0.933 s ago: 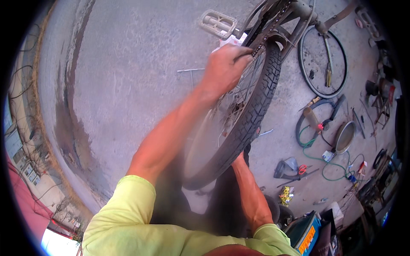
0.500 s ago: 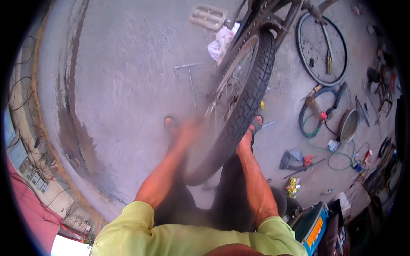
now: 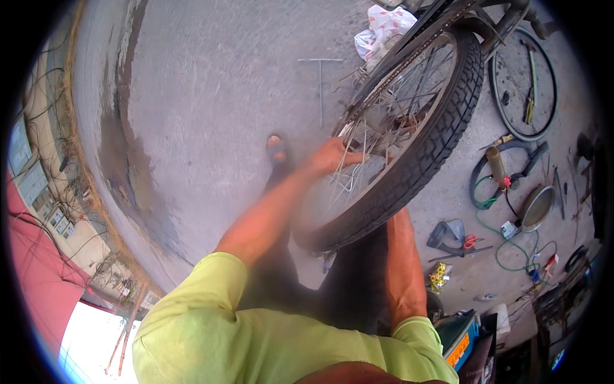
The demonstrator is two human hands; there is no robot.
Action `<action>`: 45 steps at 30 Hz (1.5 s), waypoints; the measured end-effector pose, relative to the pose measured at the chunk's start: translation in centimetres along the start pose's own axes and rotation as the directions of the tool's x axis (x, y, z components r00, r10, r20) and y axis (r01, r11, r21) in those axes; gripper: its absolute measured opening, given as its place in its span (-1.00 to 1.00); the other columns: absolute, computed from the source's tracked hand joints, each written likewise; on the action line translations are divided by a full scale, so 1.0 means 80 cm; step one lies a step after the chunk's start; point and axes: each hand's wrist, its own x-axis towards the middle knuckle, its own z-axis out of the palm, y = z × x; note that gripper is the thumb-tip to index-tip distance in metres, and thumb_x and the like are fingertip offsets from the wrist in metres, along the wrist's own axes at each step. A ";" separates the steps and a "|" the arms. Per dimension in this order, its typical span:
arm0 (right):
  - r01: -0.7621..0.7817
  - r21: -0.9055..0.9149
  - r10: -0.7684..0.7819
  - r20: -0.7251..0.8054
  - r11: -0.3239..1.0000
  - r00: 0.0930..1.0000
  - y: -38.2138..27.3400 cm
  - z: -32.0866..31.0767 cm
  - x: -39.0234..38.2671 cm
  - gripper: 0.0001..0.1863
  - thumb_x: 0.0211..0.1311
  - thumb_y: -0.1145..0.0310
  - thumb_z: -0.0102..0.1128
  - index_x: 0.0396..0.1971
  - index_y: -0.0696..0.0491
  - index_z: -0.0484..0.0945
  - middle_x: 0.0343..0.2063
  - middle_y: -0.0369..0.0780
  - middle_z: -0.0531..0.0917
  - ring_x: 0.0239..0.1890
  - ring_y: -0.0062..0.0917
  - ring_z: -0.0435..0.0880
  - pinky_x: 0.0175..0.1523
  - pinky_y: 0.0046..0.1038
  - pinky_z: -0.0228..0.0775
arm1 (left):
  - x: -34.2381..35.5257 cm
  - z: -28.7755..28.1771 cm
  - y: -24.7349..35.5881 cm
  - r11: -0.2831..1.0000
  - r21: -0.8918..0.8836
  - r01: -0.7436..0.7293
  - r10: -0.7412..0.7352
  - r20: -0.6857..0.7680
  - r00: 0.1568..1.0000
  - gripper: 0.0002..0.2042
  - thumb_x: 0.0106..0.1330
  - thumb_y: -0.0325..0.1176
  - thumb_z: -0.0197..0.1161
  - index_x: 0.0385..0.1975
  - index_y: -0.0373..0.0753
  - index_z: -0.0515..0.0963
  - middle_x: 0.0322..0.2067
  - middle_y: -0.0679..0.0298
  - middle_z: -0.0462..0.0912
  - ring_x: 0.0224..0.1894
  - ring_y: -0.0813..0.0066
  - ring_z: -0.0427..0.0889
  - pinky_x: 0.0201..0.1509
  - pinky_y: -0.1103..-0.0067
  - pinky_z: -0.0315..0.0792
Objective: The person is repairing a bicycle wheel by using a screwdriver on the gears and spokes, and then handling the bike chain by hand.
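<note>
A bicycle's rear wheel (image 3: pixel 470 96), with a knobbly black tyre, stands tilted before me. Its chain (image 3: pixel 400 70) runs along the wheel's left side. My left hand (image 3: pixel 332 157) is at the spokes beside the rear end of the chain, its fingers bent together; whatever they grip is too small to make out. My right hand (image 3: pixel 399 221) reaches behind the tyre's right side, where its fingers are hidden. A T-shaped metal tool (image 3: pixel 320 89) lies on the ground beyond my left hand. Between my legs sits the wheel's lower edge, smeared by motion.
On the right lie a loose bicycle wheel (image 3: pixel 494 96), a hand pump (image 3: pixel 495 163), a tilted metal bowl (image 3: pixel 538 208), red-handled scissors (image 3: pixel 471 242) and green tubing (image 3: pixel 495 232). A teal box (image 3: pixel 470 336) stands near my right arm. A white plastic bag (image 3: pixel 387 29) lies beyond the wheel.
My left hand has moved up and right, from the blur beside the wheel to the spokes by the chain. The bicycle sits farther right in view. The tyre now covers my right hand.
</note>
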 end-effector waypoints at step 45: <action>0.295 -0.471 -0.458 -0.280 0.831 0.844 -0.304 -0.006 -0.030 -0.68 0.38 0.21 0.12 -0.21 0.13 0.73 -0.66 -0.24 0.49 -0.57 -0.56 0.45 -0.43 -0.42 0.28 | 0.083 -0.068 0.214 0.851 -0.144 -0.505 0.373 -0.511 0.774 -0.44 0.36 -0.01 0.30 0.09 -0.43 0.49 -0.09 0.06 0.67 -0.11 0.29 0.67 -0.05 0.41 0.54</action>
